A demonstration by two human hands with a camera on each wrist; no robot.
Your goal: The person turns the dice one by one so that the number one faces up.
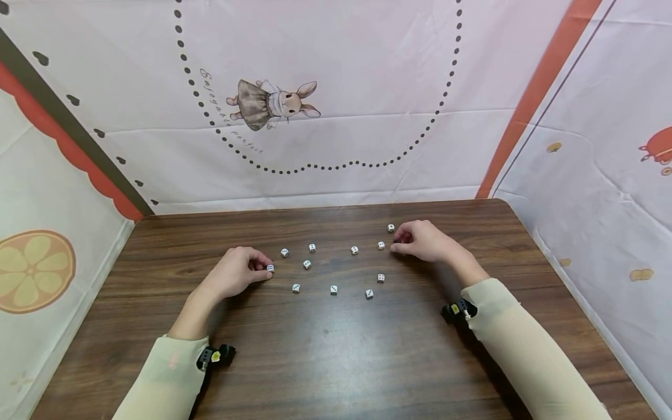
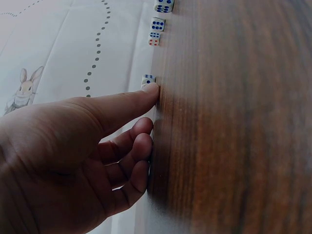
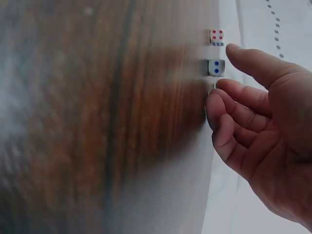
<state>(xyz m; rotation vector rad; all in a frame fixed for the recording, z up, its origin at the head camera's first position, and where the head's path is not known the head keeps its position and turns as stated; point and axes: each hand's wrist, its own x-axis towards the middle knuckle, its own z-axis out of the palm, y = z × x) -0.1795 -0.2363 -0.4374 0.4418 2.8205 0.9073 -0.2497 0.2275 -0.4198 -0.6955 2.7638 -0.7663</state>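
1 die [image 1: 270, 268] is pinched by left hand [image 1: 240, 272]; 2nd die [image 1: 381, 245] is faced at 9 o'clock by nearer, unclosed right hand [image 1: 423, 241].

Head view: high, forward-down; wrist views: close, low, rolled sideways; all share table [image 1: 325, 361], dice [image 1: 333, 290].

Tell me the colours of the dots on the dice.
Blue and red, on white dice; clearest in the left wrist view.

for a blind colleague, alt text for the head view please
A bare left hand pinches a small white cube-shaped die on a brown wood-grain table; ten more dice lie scattered, two beside the bare right hand.
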